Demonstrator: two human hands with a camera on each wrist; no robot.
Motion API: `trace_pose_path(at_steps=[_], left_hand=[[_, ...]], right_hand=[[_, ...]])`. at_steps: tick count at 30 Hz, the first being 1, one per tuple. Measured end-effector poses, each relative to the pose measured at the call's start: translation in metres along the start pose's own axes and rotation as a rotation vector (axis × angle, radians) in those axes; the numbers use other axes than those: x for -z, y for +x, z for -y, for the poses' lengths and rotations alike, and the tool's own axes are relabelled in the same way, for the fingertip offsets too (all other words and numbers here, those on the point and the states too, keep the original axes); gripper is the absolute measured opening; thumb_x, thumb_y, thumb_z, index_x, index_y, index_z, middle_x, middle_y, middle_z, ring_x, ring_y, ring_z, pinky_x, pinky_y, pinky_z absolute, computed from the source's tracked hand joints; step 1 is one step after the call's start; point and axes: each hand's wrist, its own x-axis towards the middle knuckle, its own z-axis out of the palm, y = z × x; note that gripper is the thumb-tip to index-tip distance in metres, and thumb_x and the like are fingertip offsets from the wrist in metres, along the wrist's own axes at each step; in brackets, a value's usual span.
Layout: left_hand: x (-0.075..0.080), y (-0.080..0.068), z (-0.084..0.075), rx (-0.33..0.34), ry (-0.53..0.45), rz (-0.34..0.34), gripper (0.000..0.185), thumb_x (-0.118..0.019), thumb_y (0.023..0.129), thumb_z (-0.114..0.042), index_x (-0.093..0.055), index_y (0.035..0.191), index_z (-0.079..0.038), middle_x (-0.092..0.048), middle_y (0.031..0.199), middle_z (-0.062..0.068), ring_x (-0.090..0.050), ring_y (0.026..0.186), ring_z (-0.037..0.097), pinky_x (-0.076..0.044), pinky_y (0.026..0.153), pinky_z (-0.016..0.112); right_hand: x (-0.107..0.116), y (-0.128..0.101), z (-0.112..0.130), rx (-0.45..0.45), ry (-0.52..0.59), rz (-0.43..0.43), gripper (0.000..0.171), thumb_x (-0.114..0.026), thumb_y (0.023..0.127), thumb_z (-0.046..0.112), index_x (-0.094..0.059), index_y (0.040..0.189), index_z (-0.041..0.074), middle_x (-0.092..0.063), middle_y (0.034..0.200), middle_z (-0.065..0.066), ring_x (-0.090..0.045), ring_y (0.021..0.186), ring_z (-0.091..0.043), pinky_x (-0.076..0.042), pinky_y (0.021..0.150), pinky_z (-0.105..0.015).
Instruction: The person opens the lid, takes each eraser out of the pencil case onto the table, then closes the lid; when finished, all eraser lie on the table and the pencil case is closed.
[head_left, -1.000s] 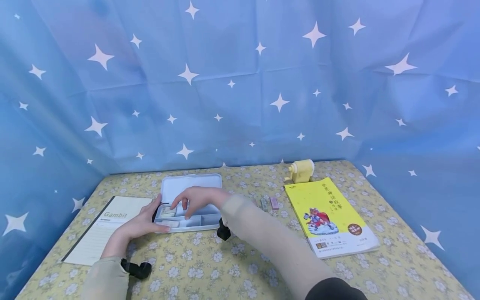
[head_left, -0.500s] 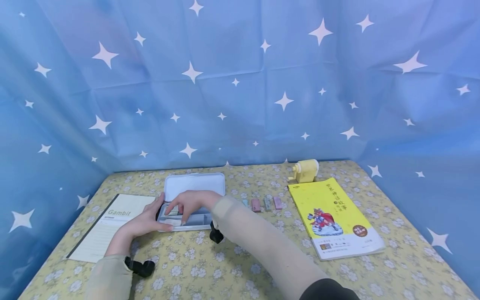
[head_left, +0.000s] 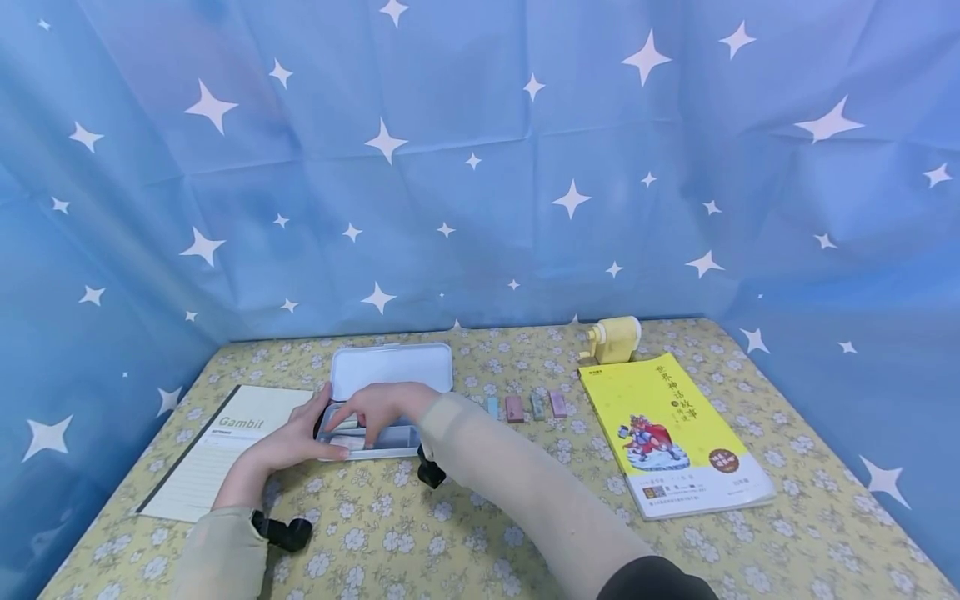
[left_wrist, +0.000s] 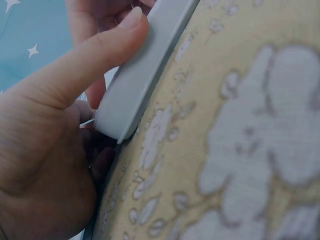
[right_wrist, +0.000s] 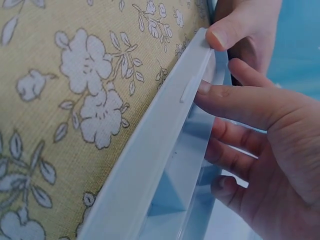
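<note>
On the floral table, left of centre, the pencil case lies open with its lid back. Left hand grasps its near-left corner; right hand reaches into the tray, fingers extended, holding nothing visible. Four erasers lie outside it.

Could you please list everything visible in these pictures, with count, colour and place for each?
Pencil case: one, pale grey, open, lid lying flat behind it, centre-left of the table.
Notebook: one, cream with a dark spine, left of the case.
Erasers: four small blocks, blue, pink, grey-green and mauve, in a row right of the case.
Book: one, yellow, at the right.
Pencil sharpener: one, pale yellow, behind the book.
Tablecloth: one, yellow with white flowers.
Backdrop: one, blue with white stars.
Left hand: grips the case's left end.
Right hand: fingers reach into the case.
</note>
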Motion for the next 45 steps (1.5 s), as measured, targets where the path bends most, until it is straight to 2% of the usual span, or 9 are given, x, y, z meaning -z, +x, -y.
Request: trace_pose_path(at_steps=[4, 6, 8, 18, 26, 32, 39, 45], left_hand=[[0.0, 0.0, 0.0, -0.004, -0.003, -0.003, 0.122, -0.079, 0.079, -0.042, 0.009, 0.155, -0.006, 0.007, 0.158, 0.028, 0.008, 0.14, 0.052, -0.013, 0.101, 0.075], [0.0, 0.0, 0.0, -0.005, -0.003, -0.005, 0.122, -0.079, 0.078, -0.042, 0.009, 0.155, -0.006, 0.006, 0.158, 0.028, 0.008, 0.14, 0.052, -0.012, 0.101, 0.075], [0.0, 0.0, 0.0, -0.004, -0.001, -0.006, 0.123, -0.08, 0.078, -0.042, 0.009, 0.155, -0.006, 0.006, 0.158, 0.028, 0.008, 0.14, 0.052, -0.012, 0.101, 0.075], [-0.001, 0.0, -0.001, -0.005, -0.008, -0.009, 0.123, -0.08, 0.077, -0.042, 0.009, 0.154, -0.005, 0.005, 0.157, 0.029, 0.006, 0.14, 0.052, -0.012, 0.102, 0.074], [-0.001, 0.0, -0.001, -0.002, 0.001, -0.009, 0.123, -0.08, 0.077, -0.042, 0.009, 0.155, -0.005, 0.004, 0.157, 0.029, 0.005, 0.14, 0.052, -0.013, 0.102, 0.074], [0.0, 0.0, -0.002, 0.007, 0.001, -0.007, 0.124, -0.08, 0.077, -0.044, 0.009, 0.155, -0.006, 0.005, 0.158, 0.028, 0.006, 0.14, 0.052, -0.013, 0.102, 0.073], [0.0, -0.002, -0.006, 0.005, -0.005, -0.002, 0.123, -0.081, 0.077, -0.041, 0.008, 0.155, -0.005, 0.004, 0.157, 0.029, 0.005, 0.14, 0.052, -0.012, 0.103, 0.073], [0.0, -0.002, -0.005, 0.008, -0.001, 0.0, 0.122, -0.08, 0.077, -0.042, 0.008, 0.155, -0.006, 0.004, 0.157, 0.029, 0.005, 0.14, 0.053, -0.012, 0.103, 0.073]], right_hand=[[-0.001, 0.0, 0.001, 0.002, -0.034, 0.008, 0.063, -0.072, 0.087, 0.005, -0.053, 0.14, 0.034, -0.052, 0.132, 0.013, -0.049, 0.081, -0.009, -0.039, 0.058, -0.021], [-0.001, 0.0, 0.002, 0.001, -0.045, 0.012, 0.063, -0.072, 0.087, 0.004, -0.054, 0.14, 0.035, -0.047, 0.142, 0.013, -0.051, 0.088, -0.009, -0.04, 0.059, -0.021], [-0.002, 0.001, 0.002, 0.001, -0.061, 0.015, 0.063, -0.071, 0.088, 0.004, -0.054, 0.14, 0.036, -0.045, 0.144, 0.014, -0.052, 0.09, -0.01, -0.04, 0.06, -0.021], [-0.004, 0.005, 0.001, -0.009, -0.101, 0.005, 0.06, -0.07, 0.089, 0.006, -0.055, 0.138, 0.036, -0.048, 0.141, 0.015, -0.051, 0.088, -0.009, -0.039, 0.064, -0.021], [-0.003, 0.002, 0.003, -0.007, -0.124, 0.006, 0.057, -0.07, 0.089, 0.006, -0.057, 0.136, 0.035, -0.049, 0.141, 0.012, -0.053, 0.101, -0.007, -0.043, 0.072, -0.02], [-0.001, -0.004, 0.003, -0.032, -0.111, 0.01, 0.058, -0.07, 0.088, 0.005, -0.057, 0.136, 0.035, -0.049, 0.139, 0.009, -0.053, 0.106, -0.008, -0.042, 0.066, -0.021], [0.003, -0.014, 0.002, -0.038, -0.113, -0.006, 0.06, -0.075, 0.086, 0.008, -0.056, 0.136, 0.036, -0.057, 0.117, 0.01, -0.053, 0.092, -0.005, -0.043, 0.068, -0.021], [0.012, -0.03, -0.001, -0.002, -0.11, -0.032, 0.058, -0.072, 0.088, 0.008, -0.055, 0.138, 0.033, -0.057, 0.096, 0.005, -0.047, 0.077, -0.009, -0.038, 0.062, -0.021]])
